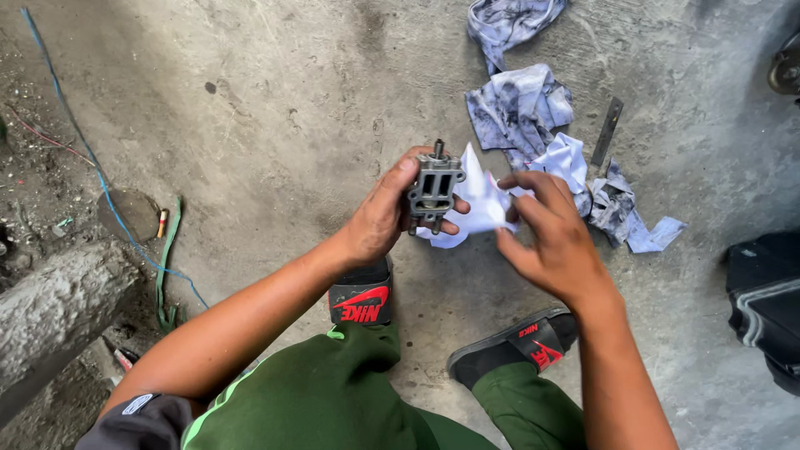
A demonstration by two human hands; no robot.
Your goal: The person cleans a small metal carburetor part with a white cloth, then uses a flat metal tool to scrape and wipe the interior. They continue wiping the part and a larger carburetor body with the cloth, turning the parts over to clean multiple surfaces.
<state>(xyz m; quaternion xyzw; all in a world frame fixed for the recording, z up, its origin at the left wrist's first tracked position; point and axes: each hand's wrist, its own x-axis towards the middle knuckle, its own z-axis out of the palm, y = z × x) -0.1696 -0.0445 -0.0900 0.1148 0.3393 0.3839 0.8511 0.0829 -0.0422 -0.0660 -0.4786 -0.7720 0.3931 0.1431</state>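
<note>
While the person crouches over a bare concrete floor (275,108), the left hand (379,218) holds a small grey metal part (433,188) upright in front of the knees. Its grip is clamped on the part: the thumb lies across the near left edge and the fingers wrap behind, with fingertips showing below it. The part is a blocky casting with two rectangular openings in its face, a short stud at the top and small lugs at the bottom.

The right hand (552,237) pinches a white cloth (479,202) just beside the part, fingers closed on its crumpled edge. The cloth touches the part's right side and hangs a little below it.

On the floor behind the hands lies a heap of stained blue-grey rags (521,104), running from the top edge down to the right of the right hand. A thin dark metal strip (607,131) lies just beside the heap.

Under the arms, both feet wear black sandals with red markings: one (362,300) below the left wrist, the other (521,342) below the right forearm. The legs are in green trousers (333,400).

At the left, a blue wire (100,179) trails across the dirt, a green strap (167,258) lies near it, and a thick grey log (54,312) slants in from the lower left edge.
</note>
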